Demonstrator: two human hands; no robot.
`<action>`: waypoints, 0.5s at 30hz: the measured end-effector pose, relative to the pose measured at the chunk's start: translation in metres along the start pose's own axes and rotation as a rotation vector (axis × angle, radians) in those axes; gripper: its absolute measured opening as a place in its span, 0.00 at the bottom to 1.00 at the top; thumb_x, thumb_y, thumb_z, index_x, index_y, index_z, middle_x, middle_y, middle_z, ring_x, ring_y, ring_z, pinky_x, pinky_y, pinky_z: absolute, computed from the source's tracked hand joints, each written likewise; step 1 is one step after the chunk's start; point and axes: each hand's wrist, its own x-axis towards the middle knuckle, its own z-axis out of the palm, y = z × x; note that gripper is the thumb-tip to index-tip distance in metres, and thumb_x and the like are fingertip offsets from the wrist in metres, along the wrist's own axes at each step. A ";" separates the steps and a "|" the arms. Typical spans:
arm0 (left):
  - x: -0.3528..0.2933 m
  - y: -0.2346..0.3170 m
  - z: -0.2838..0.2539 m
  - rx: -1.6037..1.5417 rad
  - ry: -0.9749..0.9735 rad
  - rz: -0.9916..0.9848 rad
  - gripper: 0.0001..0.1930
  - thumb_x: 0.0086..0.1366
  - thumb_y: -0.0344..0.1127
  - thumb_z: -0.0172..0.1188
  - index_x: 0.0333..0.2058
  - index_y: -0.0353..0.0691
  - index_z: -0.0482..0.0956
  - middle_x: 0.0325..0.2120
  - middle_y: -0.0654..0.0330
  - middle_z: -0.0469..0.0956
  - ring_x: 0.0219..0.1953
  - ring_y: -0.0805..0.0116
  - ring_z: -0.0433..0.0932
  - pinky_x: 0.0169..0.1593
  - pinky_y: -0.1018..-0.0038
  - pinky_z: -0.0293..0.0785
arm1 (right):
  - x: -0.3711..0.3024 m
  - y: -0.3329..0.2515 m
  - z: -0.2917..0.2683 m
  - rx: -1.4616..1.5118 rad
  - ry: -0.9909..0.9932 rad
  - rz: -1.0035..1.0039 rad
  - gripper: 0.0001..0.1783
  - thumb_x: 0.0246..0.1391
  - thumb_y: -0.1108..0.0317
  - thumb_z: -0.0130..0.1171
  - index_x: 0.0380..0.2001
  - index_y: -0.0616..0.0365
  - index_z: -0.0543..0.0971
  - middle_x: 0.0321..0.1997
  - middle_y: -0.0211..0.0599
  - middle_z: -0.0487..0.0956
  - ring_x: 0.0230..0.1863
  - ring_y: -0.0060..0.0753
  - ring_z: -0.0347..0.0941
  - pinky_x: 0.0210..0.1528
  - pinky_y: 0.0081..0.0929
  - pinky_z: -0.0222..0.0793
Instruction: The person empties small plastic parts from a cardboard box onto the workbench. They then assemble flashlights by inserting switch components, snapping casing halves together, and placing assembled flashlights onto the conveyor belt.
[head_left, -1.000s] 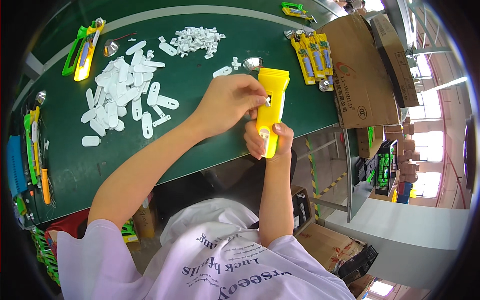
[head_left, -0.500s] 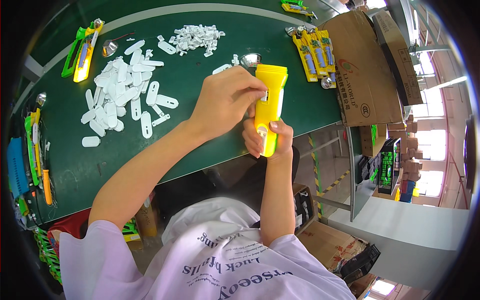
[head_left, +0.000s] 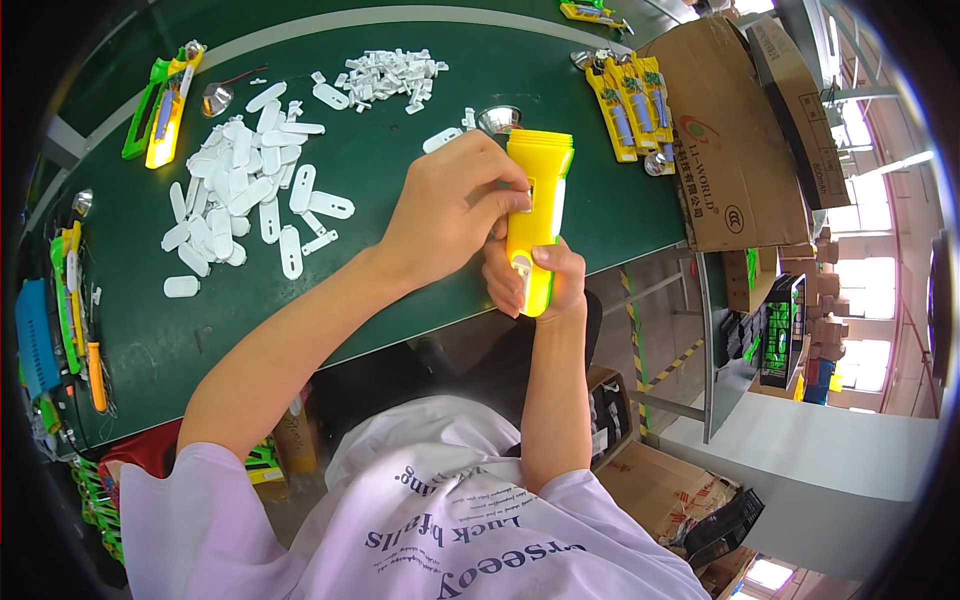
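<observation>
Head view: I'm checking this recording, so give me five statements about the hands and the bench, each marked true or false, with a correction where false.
1. The right hand grips the lower part of the yellow flashlight body. True.
2. The left hand rests on the pile of white oval plates. False: its fingertips are at the side of the yellow flashlight body.
3. The heap of small white parts lies to the right of that pile. True.
4. The orange-handled tool lies beside the cardboard box. False: it lies at the left end of the bench.
5. The cardboard box is right of both hands. True.
</observation>
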 end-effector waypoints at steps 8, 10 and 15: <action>0.003 0.006 -0.006 0.117 -0.007 -0.125 0.12 0.50 0.16 0.63 0.23 0.33 0.66 0.26 0.61 0.72 0.23 0.74 0.66 0.26 0.76 0.63 | 0.005 -0.008 0.027 -0.236 0.237 0.110 0.19 0.45 0.68 0.62 0.38 0.62 0.67 0.13 0.34 0.67 0.09 0.27 0.63 0.12 0.24 0.62; 0.005 0.008 -0.007 0.083 -0.030 -0.207 0.11 0.52 0.16 0.63 0.25 0.33 0.68 0.26 0.61 0.73 0.24 0.74 0.68 0.28 0.76 0.65 | 0.003 -0.006 0.025 -0.282 0.267 0.119 0.18 0.45 0.68 0.62 0.38 0.62 0.67 0.13 0.33 0.67 0.09 0.27 0.63 0.12 0.25 0.62; -0.003 -0.008 0.001 -0.174 -0.064 -0.546 0.04 0.65 0.27 0.57 0.38 0.35 0.74 0.35 0.60 0.77 0.35 0.71 0.76 0.39 0.75 0.71 | 0.007 0.007 0.030 -0.187 0.349 -0.007 0.17 0.47 0.67 0.61 0.38 0.59 0.68 0.17 0.36 0.70 0.12 0.29 0.66 0.14 0.25 0.64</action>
